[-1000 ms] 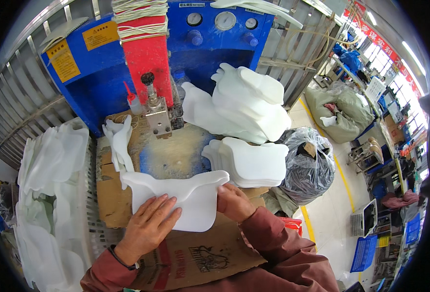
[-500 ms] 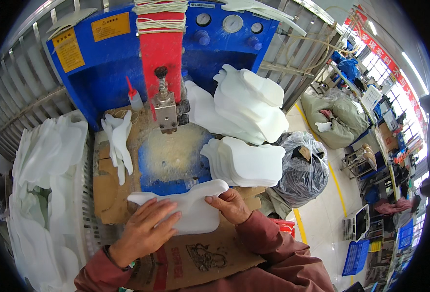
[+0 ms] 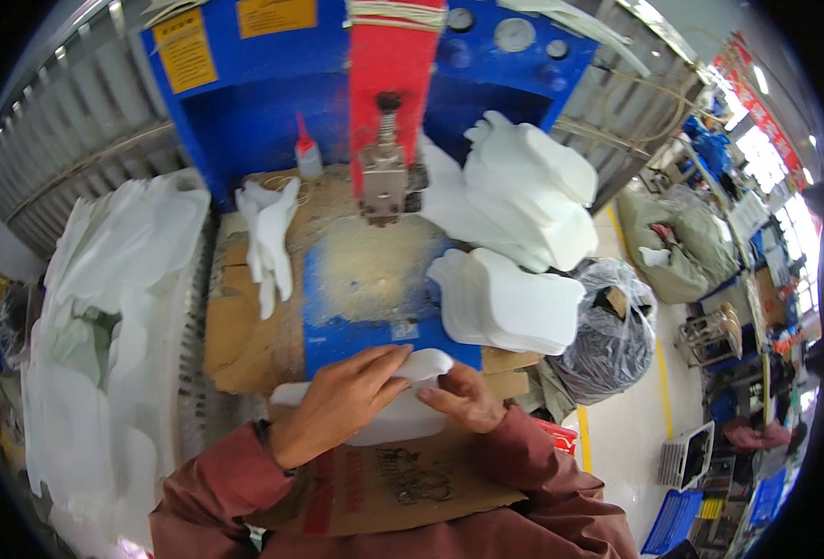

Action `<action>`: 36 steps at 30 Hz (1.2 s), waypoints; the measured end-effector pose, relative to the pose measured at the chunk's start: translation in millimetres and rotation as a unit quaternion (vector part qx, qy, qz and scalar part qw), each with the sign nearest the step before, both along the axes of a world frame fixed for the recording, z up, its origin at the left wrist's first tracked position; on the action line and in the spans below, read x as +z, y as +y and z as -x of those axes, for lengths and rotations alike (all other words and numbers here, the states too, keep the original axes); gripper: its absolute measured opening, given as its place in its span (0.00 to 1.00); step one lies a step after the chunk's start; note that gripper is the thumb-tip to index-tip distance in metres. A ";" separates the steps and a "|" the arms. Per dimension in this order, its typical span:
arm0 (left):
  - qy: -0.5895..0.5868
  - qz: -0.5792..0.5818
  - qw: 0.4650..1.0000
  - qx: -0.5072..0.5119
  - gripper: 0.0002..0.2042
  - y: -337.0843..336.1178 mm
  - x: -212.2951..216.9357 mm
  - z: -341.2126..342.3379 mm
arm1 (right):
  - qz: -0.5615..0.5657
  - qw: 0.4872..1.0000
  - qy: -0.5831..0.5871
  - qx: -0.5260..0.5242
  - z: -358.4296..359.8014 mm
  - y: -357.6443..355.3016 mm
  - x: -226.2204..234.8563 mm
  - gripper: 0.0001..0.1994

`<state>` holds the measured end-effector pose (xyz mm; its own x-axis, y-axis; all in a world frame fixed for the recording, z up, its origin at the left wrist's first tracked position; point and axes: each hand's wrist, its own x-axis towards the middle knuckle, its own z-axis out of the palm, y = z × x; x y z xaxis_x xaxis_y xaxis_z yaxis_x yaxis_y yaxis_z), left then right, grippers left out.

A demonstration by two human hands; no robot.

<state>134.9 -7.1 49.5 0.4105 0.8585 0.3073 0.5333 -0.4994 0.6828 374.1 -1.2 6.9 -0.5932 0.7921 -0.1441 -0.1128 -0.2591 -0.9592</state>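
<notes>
My left hand (image 3: 342, 402) lies on top of a white foam piece (image 3: 395, 419) at the near edge of the blue press table (image 3: 361, 326). My right hand (image 3: 461, 396) pinches the piece's right end, and both hands fold or press it against a brown cardboard sheet (image 3: 403, 484) on my lap. Most of the piece is hidden under my left hand. The red press head (image 3: 389, 121) with its metal tool stands behind, well apart from my hands.
A stack of white foam pieces (image 3: 501, 303) sits right of the table, a taller stack (image 3: 533, 196) behind it. White gloves (image 3: 267, 233) lie on cardboard at left. Piled white offcuts (image 3: 104, 307) fill the left side. A grey plastic bag (image 3: 608, 326) stands at right.
The foam piece has come from the table's middle toward me to its near edge. My left hand now covers it, and my right hand has shifted to its right end.
</notes>
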 end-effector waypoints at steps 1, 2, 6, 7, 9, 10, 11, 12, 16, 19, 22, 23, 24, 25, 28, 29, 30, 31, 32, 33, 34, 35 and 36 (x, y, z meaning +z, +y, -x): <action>0.001 0.004 1.000 -0.013 0.21 0.0 -5.6 -1.6 | 0.024 0.999 -0.019 -0.018 -1.5 -0.9 3.5 0.24; -0.001 -0.004 1.000 -0.019 0.20 2.1 -10.9 -4.8 | 0.021 0.998 -0.047 -0.035 -1.9 0.3 6.4 0.26; -0.005 -0.050 0.999 -0.016 0.22 0.8 -17.2 -10.4 | -0.065 0.985 -0.076 -0.142 3.7 1.1 9.6 0.15; -0.016 -0.053 0.998 -0.013 0.22 1.0 -14.5 -10.7 | -0.131 0.979 -0.064 -0.143 5.0 3.7 8.4 0.14; -0.035 0.027 0.999 0.008 0.23 2.7 -4.5 -0.6 | -0.134 0.974 -0.066 -0.168 1.8 4.6 8.0 0.12; -0.042 0.110 0.993 0.024 0.24 4.9 2.0 15.2 | -0.139 0.972 -0.071 -0.177 -0.3 6.7 7.2 0.12; -0.066 0.161 0.984 0.036 0.24 7.8 8.6 33.4 | -0.144 0.968 -0.077 -0.188 -3.3 8.5 6.8 0.12; -0.073 0.204 0.975 0.046 0.24 11.1 15.0 55.5 | -0.152 0.964 -0.076 -0.203 -5.8 8.8 6.4 0.11; -0.100 0.304 0.947 0.025 0.25 17.2 25.3 127.6 | -0.142 0.966 -0.053 -0.211 -8.7 9.9 3.6 0.11; -0.076 0.378 0.923 -0.005 0.26 10.7 19.9 142.3 | -0.134 0.967 -0.056 -0.210 -7.2 11.0 2.1 0.12; 0.006 0.406 0.912 -0.054 0.32 5.9 14.1 137.7 | -0.125 0.967 -0.060 -0.214 -8.5 10.5 0.7 0.11; 0.000 0.403 0.912 -0.074 0.33 6.3 11.0 133.9 | -0.126 0.966 -0.052 -0.221 -10.1 10.5 0.3 0.11; 0.000 0.396 0.914 -0.089 0.33 4.9 7.4 130.0 | -0.116 0.966 -0.050 -0.226 -10.7 9.6 -1.2 0.11; 0.007 0.388 0.917 -0.097 0.34 4.2 4.2 129.0 | -0.123 0.960 -0.068 -0.241 -12.0 8.9 -2.2 0.11; 0.034 0.347 0.927 -0.139 0.28 7.7 -14.6 121.4 | -0.137 0.948 -0.113 -0.264 -20.1 11.3 -1.4 0.12; 0.040 0.338 0.930 -0.140 0.24 7.1 -21.3 121.0 | -0.166 0.941 -0.113 -0.271 -21.3 13.5 -2.3 0.12; 0.032 0.293 0.943 -0.157 0.21 10.0 -26.5 122.3 | -0.146 0.948 -0.116 -0.259 -24.3 16.4 -0.6 0.12; -0.025 0.221 0.963 -0.152 0.19 5.7 -31.1 121.5 | -0.134 0.951 -0.115 -0.253 -26.1 19.2 0.1 0.13; 0.015 0.208 0.967 -0.146 0.19 8.6 -34.4 121.3 | -0.142 0.952 -0.111 -0.245 -25.5 21.1 -1.5 0.13; -0.066 0.111 0.986 -0.108 0.19 -0.7 -33.5 119.8 | -0.151 0.952 -0.107 -0.245 -25.9 22.9 -1.5 0.13; -0.065 0.142 0.981 -0.117 0.18 -0.6 -31.0 121.9 | -0.134 0.960 -0.071 -0.236 -23.5 25.8 -3.9 0.13; -0.064 0.194 0.971 -0.121 0.19 -0.9 -24.6 125.5 | -0.115 0.966 -0.039 -0.226 -22.4 28.8 -5.3 0.14; -0.061 0.245 0.960 -0.122 0.19 0.2 -15.8 129.5 | -0.088 0.969 -0.003 -0.229 -22.0 29.4 -7.3 0.15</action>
<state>5.4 -6.9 33.7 0.6049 0.7947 -0.0506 0.3429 -0.2026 0.9173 396.0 28.2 -0.3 -0.1732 0.9848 0.0150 -0.1714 -0.0151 -0.9851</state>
